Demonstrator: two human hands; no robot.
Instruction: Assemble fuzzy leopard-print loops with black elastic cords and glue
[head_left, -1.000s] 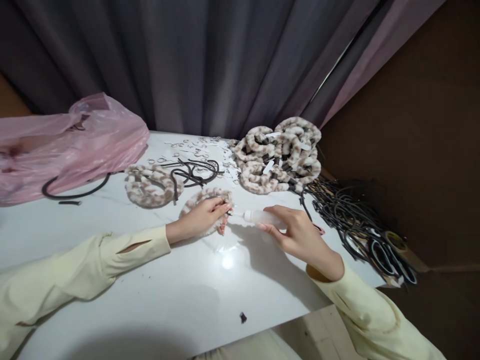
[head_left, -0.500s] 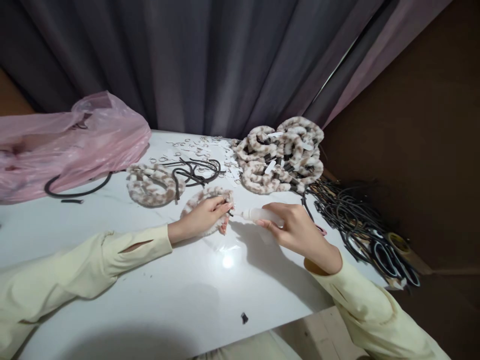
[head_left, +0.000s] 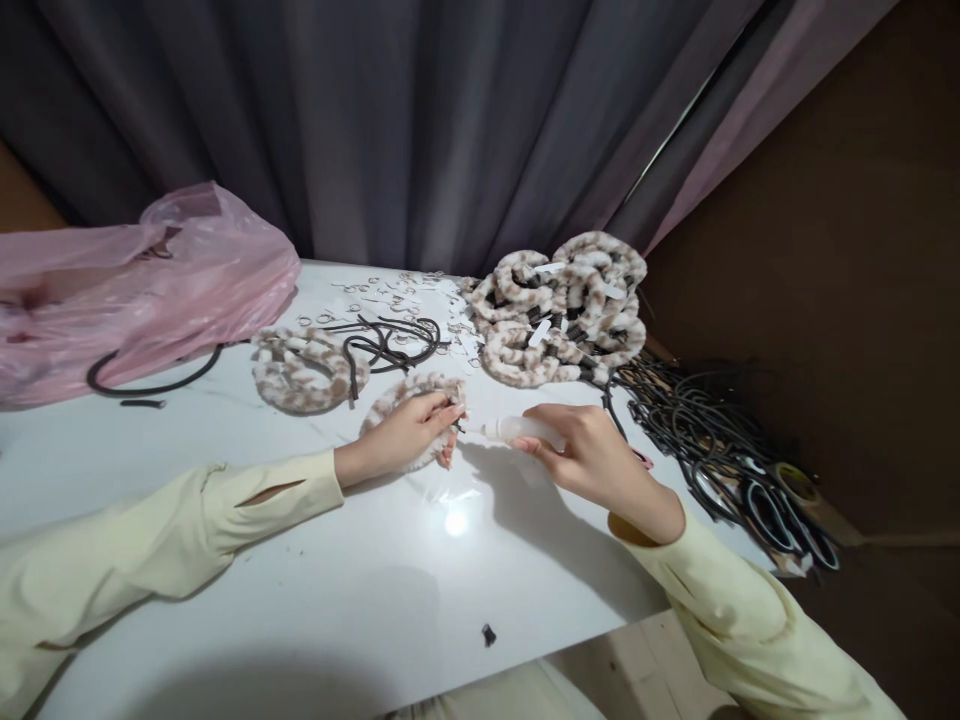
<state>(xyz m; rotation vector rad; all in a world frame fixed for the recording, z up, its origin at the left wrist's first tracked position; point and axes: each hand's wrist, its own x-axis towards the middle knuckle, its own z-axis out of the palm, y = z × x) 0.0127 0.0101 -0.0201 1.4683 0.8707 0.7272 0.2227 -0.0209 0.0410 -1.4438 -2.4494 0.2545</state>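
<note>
My left hand (head_left: 420, 425) is closed around a fluffy white-and-brown ring (head_left: 390, 398) near the middle of the table. A small dark end shows at its fingertips. Gripped in my right hand (head_left: 581, 440) is a translucent white squeeze bottle (head_left: 521, 430), lying almost level. Its narrow tip points left at the dark end and comes very close to it; whether they touch I cannot tell. Behind my left hand lies another fluffy ring (head_left: 304, 372), with several black cord pieces (head_left: 394, 342) beside it.
Several fluffy rings with white tags are piled (head_left: 566, 310) at the back right. Small metal rings and tags (head_left: 405, 295) lie scattered left of them. A pink plastic bag (head_left: 217, 260) fills the back left. Black cords (head_left: 690, 420) heap along the right edge. A small black piece (head_left: 489, 635) lies near the front edge.
Almost nothing differs. Both hands keep their hold and place, with the bottle tip still at the ring's dark end; the view has shifted very slightly.
</note>
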